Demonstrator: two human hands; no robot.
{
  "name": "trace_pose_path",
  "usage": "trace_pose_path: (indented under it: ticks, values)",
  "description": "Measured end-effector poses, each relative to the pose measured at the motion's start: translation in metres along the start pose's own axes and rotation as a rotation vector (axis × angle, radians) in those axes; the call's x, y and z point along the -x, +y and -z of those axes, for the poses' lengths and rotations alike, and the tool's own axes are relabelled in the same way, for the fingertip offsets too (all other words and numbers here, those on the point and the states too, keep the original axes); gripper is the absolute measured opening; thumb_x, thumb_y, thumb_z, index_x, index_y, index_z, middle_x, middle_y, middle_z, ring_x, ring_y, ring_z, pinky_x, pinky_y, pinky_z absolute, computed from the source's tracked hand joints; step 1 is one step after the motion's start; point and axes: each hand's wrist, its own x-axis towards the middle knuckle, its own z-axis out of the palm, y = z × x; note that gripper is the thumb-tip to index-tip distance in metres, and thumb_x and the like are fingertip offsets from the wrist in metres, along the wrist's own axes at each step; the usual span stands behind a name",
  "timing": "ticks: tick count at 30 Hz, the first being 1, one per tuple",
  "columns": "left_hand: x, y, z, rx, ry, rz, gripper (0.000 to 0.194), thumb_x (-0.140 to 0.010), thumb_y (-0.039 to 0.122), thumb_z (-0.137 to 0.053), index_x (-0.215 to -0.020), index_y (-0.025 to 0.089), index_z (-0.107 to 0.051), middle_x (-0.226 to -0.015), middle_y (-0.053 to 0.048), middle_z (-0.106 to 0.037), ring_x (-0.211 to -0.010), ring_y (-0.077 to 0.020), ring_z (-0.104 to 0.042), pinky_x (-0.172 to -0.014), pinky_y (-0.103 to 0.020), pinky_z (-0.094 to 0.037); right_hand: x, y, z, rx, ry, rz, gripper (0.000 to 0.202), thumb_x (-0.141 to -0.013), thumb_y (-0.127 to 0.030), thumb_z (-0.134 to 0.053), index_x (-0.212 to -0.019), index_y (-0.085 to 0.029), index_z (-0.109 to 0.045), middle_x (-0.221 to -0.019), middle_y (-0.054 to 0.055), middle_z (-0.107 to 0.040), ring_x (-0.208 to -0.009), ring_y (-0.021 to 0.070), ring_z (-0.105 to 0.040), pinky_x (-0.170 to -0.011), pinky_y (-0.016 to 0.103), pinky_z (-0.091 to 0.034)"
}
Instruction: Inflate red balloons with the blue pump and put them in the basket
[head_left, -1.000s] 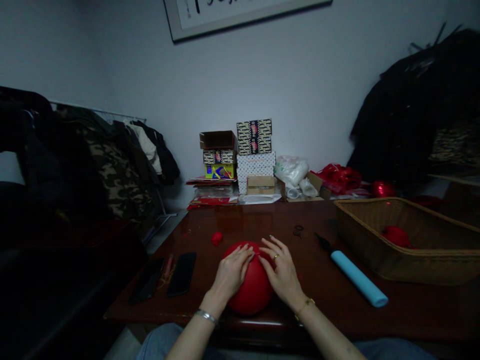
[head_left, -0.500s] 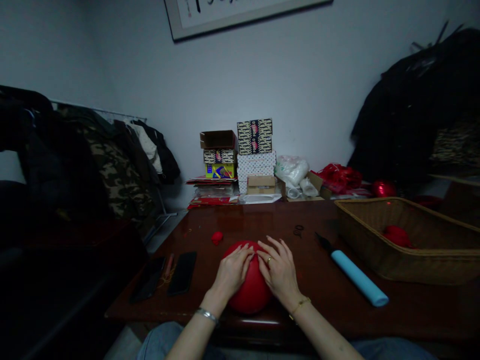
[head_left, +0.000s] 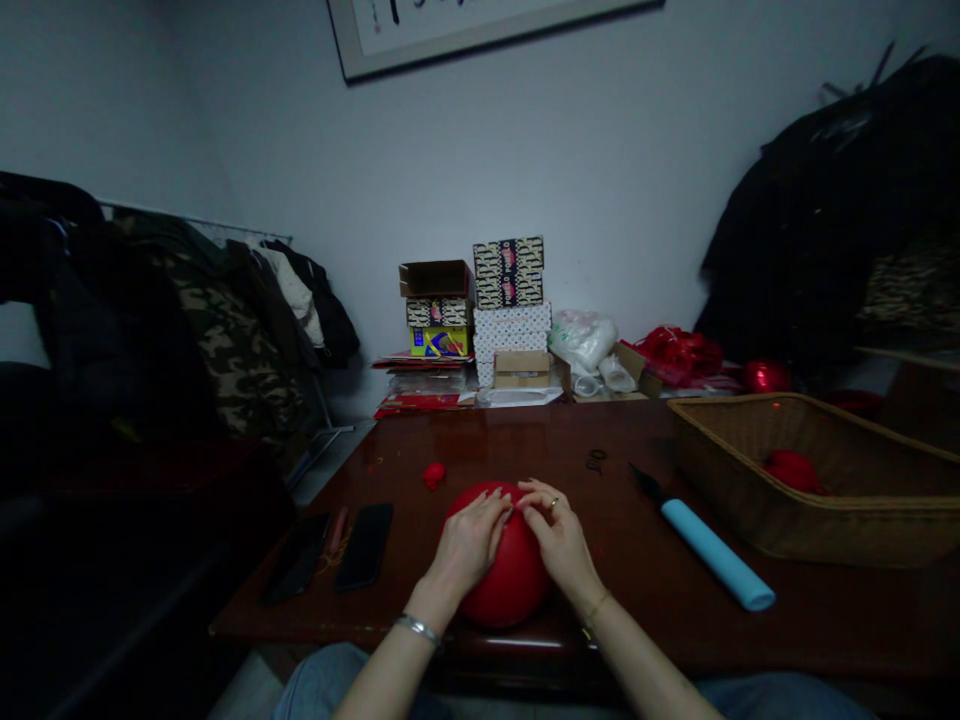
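Note:
A round red balloon (head_left: pixel 510 578) rests at the table's front edge between my hands. My left hand (head_left: pixel 471 535) lies over its upper left side, fingertips drawn together near the top. From the right, my right hand (head_left: pixel 559 535) reaches to the same spot, with thumb and index finger pinched. What the fingertips grip at the top is too small to make out. Beyond the balloon to the left is a small red item (head_left: pixel 433 474).
Two dark phones (head_left: pixel 364 545) lie on the left of the table (head_left: pixel 495 440). Black scissors (head_left: pixel 596 460) are at the back. On the right are a blue tube (head_left: pixel 716 555) with a black tip and a wicker basket (head_left: pixel 847 525) holding something red. Boxes (head_left: pixel 510 335) stand behind.
My right hand has turned slightly, and its fingers have closed in from a more spread pose towards the balloon's top. My left hand has stayed almost in place.

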Motion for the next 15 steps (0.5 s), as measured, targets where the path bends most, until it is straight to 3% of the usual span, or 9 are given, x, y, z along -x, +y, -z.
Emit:
trace_pose_path:
  ticks: [7,15]
  values:
    - [0.000,-0.001,-0.001,0.008,0.013,0.008,0.023,-0.091,0.017,-0.042,-0.107,0.021,-0.059,-0.110,-0.007,-0.067,-0.102,-0.0183,-0.064,-0.091,-0.035,-0.052,-0.010,0.001,0.002,0.005,-0.005,0.023,0.017,-0.084,-0.033,-0.050,-0.080,-0.024,-0.064,-0.107,0.007,-0.063,-0.112,0.0240,-0.052,-0.097,0.047,-0.040]
    - [0.000,0.001,-0.002,0.003,0.058,0.050,0.026,-0.092,0.021,-0.043,-0.115,0.020,-0.054,-0.110,-0.008,-0.067,-0.098,-0.0183,-0.065,-0.086,-0.031,-0.055,0.004,0.004,-0.002,0.093,0.003,0.028,0.020,-0.085,-0.036,-0.052,-0.091,-0.026,-0.068,-0.110,0.007,-0.062,-0.118,0.0245,-0.044,-0.101,0.049,-0.036]
